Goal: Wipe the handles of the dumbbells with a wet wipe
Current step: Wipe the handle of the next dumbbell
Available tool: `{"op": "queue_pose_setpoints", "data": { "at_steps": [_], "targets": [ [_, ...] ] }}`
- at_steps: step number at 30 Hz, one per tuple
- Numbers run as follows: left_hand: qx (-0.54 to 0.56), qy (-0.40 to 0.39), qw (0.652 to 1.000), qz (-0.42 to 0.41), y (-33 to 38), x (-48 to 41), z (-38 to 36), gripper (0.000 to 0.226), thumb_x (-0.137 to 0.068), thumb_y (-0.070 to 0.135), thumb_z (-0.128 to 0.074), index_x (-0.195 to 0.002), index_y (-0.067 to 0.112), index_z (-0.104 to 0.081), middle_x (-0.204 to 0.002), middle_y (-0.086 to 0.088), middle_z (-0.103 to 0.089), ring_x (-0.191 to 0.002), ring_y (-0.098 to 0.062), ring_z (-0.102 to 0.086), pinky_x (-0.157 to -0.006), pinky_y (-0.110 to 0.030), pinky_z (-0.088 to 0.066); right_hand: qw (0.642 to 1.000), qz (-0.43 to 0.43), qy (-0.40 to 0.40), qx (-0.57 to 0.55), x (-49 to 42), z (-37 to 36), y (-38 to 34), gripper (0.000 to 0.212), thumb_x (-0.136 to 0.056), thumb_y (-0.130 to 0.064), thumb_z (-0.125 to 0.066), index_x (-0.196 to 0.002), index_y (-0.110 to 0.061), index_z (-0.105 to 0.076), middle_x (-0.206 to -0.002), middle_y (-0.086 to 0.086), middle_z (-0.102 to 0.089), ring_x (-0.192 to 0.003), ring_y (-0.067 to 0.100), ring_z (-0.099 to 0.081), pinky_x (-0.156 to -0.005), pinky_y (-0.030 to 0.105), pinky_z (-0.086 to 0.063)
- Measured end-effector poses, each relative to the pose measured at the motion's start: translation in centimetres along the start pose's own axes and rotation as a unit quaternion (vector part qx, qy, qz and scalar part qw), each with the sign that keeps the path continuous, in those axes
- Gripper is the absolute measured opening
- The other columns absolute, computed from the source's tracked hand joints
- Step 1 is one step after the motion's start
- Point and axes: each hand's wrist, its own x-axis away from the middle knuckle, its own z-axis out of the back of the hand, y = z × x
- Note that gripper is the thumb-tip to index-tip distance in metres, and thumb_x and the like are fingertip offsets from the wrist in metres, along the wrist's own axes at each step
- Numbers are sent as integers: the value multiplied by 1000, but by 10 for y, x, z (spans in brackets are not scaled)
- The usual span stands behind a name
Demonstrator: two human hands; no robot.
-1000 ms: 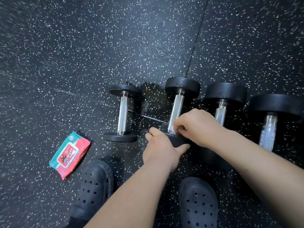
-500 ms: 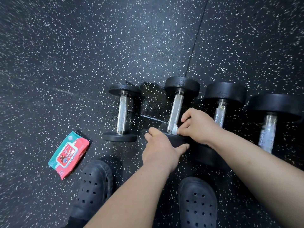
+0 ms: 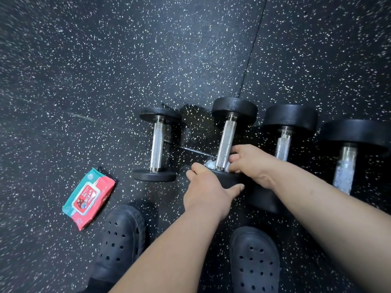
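Pack: wipes pack (image 3: 88,198) flat on floor (image 3: 127,60), label up, flap down; contents not visible. Well left of the hands, just beyond left clog (image 3: 120,240).
Row: dumbbells D1 (image 3: 157,146), D2 (image 3: 234,109), D3 (image 3: 283,148), D4 (image 3: 344,168), left to right, lying side by side on floor, bars pointing away from the person.
Wipe: white wipe (image 3: 210,163) bunched round near end of D2 handle (image 3: 225,140), touching the near weight; bits show on both sides of the bar.
Right hand: right hand (image 3: 251,163) on that same end, fingers (image 3: 239,149) curled round handle and wipe, gripping both.
Left hand: left hand (image 3: 208,190) on D2's near weight, fingers over its top edge, thumb along its near side, gripping it.
In the way: right forearm crosses D3 and D4, hiding D4's near weight and part of D3's. Left hand covers most of D2's near weight.
D1: apart from both hands, both weights visible.
Floor: black rubber, white flecks; seam (image 3: 251,49) runs away from D2's far weight; darker patch (image 3: 194,123) between D1 and D2.
Clogs: right clog (image 3: 254,263) on the near side of D2 and D3; both clogs black, perforated.
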Motion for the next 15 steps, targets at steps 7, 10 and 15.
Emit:
{"op": "queue_pose_setpoints", "data": {
  "at_steps": [7,10,15],
  "targets": [
    [-3,1,1000,4,0,-1,-1,101,-71,73,-83,-133,13,-29,-138,-5,-41,-115,-29,-62,-76,-37,-44,999,-10,-8,36,-3,0,-4,45,-79,23,-57,-116,1,-69,-84,5,-76,-76,15,-61,-53,16,-44],
    [-3,1,1000,3,-2,-2,-1,101,-71,73,-83,-132,13,-30,-138,-5,-41,-113,-28,-62,-76,-37,-44,999,-9,-18,33,-6,-2,-2,45,-79,23,-55,-120,6,-67,-95,12,-73,-87,19,-60,-56,18,-43],
    [0,0,1000,3,-1,-2,-2,100,-70,73,-83,-131,14,-30,-136,-4,-41,-113,-29,-62,-76,-38,-46,999,-16,15,41,2,5,0,31,-80,19,-61,-106,8,-73,-58,-7,-66,-57,1,-54,-55,15,-43]
  ]
}}
